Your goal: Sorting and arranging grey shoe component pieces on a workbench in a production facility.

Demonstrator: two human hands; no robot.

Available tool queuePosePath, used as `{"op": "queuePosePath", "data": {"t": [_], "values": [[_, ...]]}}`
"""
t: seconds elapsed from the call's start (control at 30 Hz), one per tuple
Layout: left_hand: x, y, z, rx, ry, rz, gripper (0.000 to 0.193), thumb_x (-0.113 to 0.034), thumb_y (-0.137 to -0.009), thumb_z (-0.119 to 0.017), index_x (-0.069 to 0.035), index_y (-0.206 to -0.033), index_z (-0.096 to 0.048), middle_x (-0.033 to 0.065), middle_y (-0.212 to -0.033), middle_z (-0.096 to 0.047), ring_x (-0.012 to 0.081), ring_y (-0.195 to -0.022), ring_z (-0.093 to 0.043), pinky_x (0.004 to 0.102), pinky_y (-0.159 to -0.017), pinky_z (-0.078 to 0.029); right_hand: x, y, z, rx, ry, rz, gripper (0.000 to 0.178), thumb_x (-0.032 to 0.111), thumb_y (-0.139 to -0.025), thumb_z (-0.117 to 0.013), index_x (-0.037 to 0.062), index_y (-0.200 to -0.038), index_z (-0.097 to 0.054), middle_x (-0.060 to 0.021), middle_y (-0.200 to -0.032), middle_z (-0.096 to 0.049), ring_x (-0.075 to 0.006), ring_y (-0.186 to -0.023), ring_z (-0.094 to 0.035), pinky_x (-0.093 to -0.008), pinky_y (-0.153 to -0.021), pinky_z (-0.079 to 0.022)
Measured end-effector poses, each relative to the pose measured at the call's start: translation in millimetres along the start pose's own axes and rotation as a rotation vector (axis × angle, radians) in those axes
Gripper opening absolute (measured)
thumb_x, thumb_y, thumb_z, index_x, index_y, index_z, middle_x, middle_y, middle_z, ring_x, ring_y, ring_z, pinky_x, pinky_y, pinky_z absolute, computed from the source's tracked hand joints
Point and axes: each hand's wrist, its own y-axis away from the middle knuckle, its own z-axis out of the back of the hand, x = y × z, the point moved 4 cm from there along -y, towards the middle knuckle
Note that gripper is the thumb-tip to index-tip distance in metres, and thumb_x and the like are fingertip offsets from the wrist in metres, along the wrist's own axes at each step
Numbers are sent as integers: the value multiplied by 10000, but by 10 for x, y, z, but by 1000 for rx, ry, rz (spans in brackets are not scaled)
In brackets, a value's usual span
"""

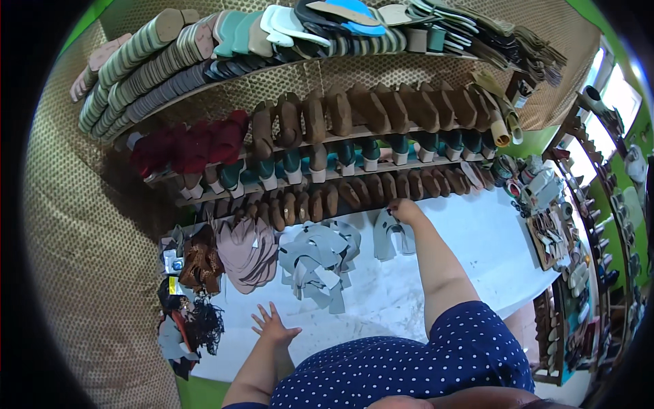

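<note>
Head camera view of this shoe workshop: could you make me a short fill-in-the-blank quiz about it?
1. The right hand reaches a small stack of ____ cut pieces.
2. The left hand rests open on the ____ table.
3. The pink soles lie to the ____ of the big grey pile.

Missing: grey; white; left

Grey cutouts, white table, navy polka-dot top, pink insoles
</note>
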Motion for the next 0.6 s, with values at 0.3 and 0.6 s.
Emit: {"op": "queuePosePath", "data": {"t": [0.3,0.6], "values": [[48,-51,-10,25,-16,-1,1481,-634,-593,-875,-163,-1621,82,247,-1643,225,533,-1484,204,718,-1149,23,-19,13,-339,-324,190,-180,444,207,-867,-657,174,-1309,-647,-126,-1393,-594,-314,-1257,-568,-519,-1053,-436],[20,-156,7,64,-50,-1,1501,-618,-602,-880,-174,-1610,139,253,-1633,249,546,-1472,224,727,-1141,14,300,458,-794,-266,472,-175,664,453,-948,-593,199,-1532,-405,-104,-1601,-364,-322,-1497,-295,-732,-1140,-160]]}}
